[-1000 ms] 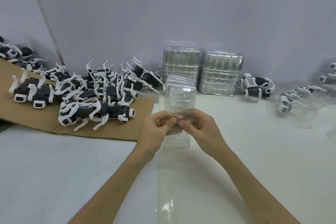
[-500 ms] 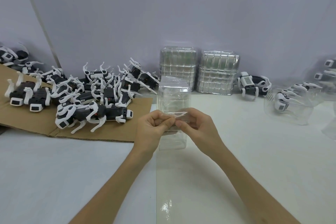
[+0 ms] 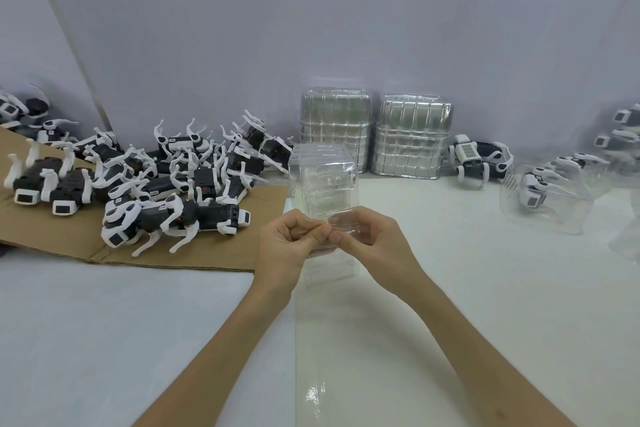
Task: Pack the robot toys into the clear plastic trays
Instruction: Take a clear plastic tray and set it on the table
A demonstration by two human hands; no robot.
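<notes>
A stack of clear plastic trays (image 3: 325,180) stands upright at the middle of the white table. My left hand (image 3: 289,246) and my right hand (image 3: 372,243) both pinch its near edge, fingertips almost touching. Several black-and-white robot dog toys (image 3: 173,215) lie heaped on a flat cardboard sheet (image 3: 62,243) to the left. One more robot toy (image 3: 479,159) stands at the back right. Another robot toy (image 3: 533,189) sits inside a clear tray (image 3: 554,215) on the right.
Two tall stacks of clear trays (image 3: 374,135) lean against the back wall. More packed toys (image 3: 620,135) sit at the far right edge, and a further clear tray (image 3: 627,239) shows there. A clear plastic sheet (image 3: 318,392) lies on the table near me.
The view has shifted a little, so everything sits slightly lower left in frame. Both hands keep pinching the tray stack's near edge, with only small finger movement.
</notes>
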